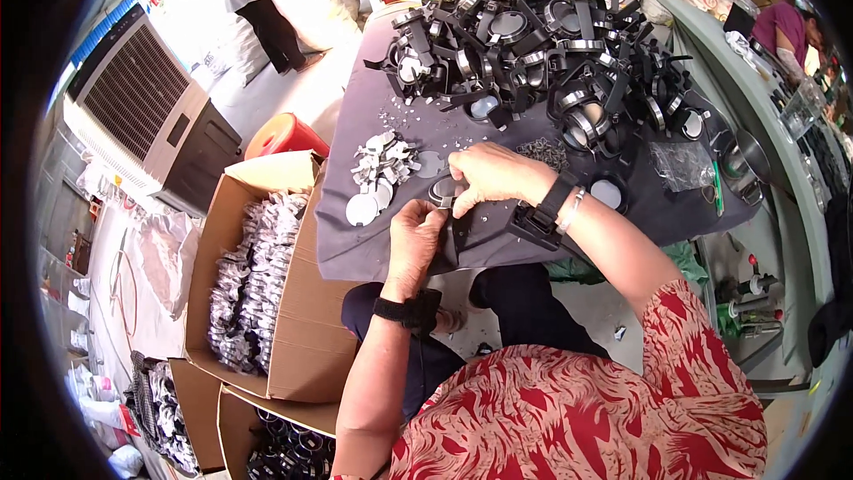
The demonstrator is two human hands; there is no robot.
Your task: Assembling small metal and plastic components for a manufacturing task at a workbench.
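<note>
Both my hands are at a black-strapped wristwatch (443,190) near the front of the cloth-covered table. The fingers of my left hand (416,236) pinch at its lower edge, by the strap. From the other side my right hand (496,176) presses thumb and fingers against the watch case. Fingers hide part of it, and any small part between them is too small to make out. To its left lie a heap of small silvery-white pieces (386,160) and a pale round disc (362,209). Another watch (608,194) lies beyond my right wrist.
A big pile of black watches (533,44) covers the table's far side. Small metal bits (544,153), a clear plastic bag (682,165), a green stick (717,188) and a metal cup (745,160) lie rightward. Cardboard boxes (298,329) and an air cooler (133,80) stand left.
</note>
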